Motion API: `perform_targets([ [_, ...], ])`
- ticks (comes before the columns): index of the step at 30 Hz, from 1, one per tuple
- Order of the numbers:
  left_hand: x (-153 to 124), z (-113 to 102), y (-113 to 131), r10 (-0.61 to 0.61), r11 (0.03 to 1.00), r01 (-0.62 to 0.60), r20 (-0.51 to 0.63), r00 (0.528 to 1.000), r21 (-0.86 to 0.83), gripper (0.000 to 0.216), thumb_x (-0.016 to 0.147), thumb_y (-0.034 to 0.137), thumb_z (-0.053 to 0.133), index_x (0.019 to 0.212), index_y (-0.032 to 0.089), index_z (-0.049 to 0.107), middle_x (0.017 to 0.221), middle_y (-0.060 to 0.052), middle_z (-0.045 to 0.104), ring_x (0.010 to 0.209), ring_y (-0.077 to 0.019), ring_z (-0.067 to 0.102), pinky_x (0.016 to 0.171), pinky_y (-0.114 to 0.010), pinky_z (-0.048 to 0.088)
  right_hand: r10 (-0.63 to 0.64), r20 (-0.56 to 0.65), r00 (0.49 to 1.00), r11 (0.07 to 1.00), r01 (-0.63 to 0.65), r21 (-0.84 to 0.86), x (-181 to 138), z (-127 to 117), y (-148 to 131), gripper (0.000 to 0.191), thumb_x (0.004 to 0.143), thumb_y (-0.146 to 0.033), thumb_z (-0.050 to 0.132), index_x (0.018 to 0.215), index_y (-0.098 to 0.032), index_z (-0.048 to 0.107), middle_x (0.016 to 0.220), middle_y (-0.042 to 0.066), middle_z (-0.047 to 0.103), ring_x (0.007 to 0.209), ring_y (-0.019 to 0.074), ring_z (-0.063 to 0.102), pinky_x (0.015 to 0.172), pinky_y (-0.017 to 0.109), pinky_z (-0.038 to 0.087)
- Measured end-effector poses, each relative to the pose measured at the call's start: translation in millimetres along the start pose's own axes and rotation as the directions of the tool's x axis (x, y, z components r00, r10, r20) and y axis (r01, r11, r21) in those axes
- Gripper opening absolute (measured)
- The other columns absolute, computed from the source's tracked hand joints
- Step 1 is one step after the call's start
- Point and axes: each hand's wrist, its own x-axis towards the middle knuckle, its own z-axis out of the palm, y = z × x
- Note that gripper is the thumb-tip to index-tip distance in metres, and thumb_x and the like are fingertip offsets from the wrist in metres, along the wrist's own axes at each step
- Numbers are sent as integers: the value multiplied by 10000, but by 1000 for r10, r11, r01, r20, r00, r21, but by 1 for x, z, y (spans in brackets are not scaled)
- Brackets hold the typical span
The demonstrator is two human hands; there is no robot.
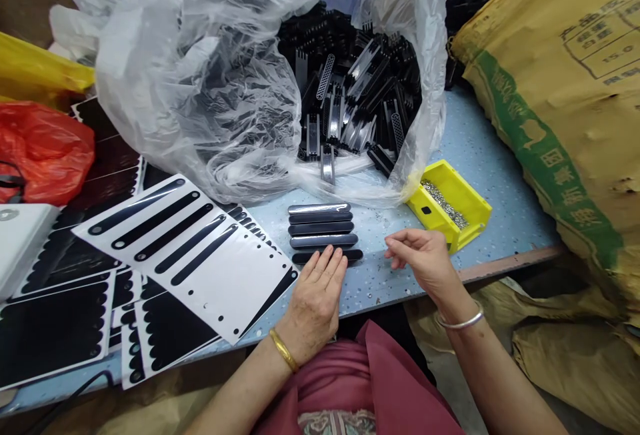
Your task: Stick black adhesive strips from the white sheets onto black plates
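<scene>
My left hand [317, 291] lies palm down with its fingers stretched out, the tips resting on the nearest of several slim black strips with rounded ends. That nearest strip [354, 256] is partly covered by my fingers. Beyond it, the other black strips [321, 227] lie side by side in a row on the blue speckled table. My right hand [419, 258] hovers to the right of them, thumb and fingertips pinched together. Whatever it may hold is too small to make out. Close by it stands a yellow bin [477, 213] with small shiny metal pieces [444, 204] inside.
A clear plastic bag [200, 101] full of black plastic parts [345, 105] fills the back. White sheets with black strip stickers [235, 275] lie at left, near a red bag [43, 151]. A large yellow sack [565, 108] leans at right. The table's front edge [510, 263] runs before me.
</scene>
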Motion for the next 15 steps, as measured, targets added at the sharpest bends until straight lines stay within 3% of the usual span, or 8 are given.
perform_targets([
  [4,0,-1,1,0,1000,0,-8,1000,14,686,790,-17,435,1470,52,376,1470,-175,499,1459,-290,311,1156,-535,341,11,96,995,985,6,-170,-6,23,13,425,685,-554,728,713,-133,686,532,53,662,386,138,558,376,241,420],
  [8,-1,2,0,-1,1000,1,-14,1000,8,733,783,-23,425,1504,59,320,1483,-179,480,1465,-296,293,1154,-545,342,-241,55,969,848,238,-473,-10,50,32,327,783,-476,649,738,-154,679,499,30,620,434,138,544,446,243,400],
  [11,-2,4,-1,-5,1000,5,-26,1000,-3,747,784,-17,430,1515,67,300,1488,-177,474,1471,-294,278,1163,-551,329,-360,110,927,738,355,-574,-10,55,38,300,876,-335,506,650,-181,628,539,56,647,484,147,583,510,250,416],
  [13,-3,3,0,-5,1000,4,-20,1000,-8,734,789,-12,434,1509,67,312,1485,-174,480,1471,-289,279,1169,-549,323,-325,110,939,762,329,-557,-8,52,38,318,890,-302,455,629,-190,599,532,58,646,477,153,600,506,249,425],
  [15,-2,-1,1,-17,1000,17,-7,1000,-7,696,807,1,441,1493,64,340,1480,-180,484,1472,-289,279,1165,-549,331,-224,115,968,843,252,-476,-7,46,34,328,892,-341,457,628,-192,583,514,50,636,443,155,604,476,243,437],
])
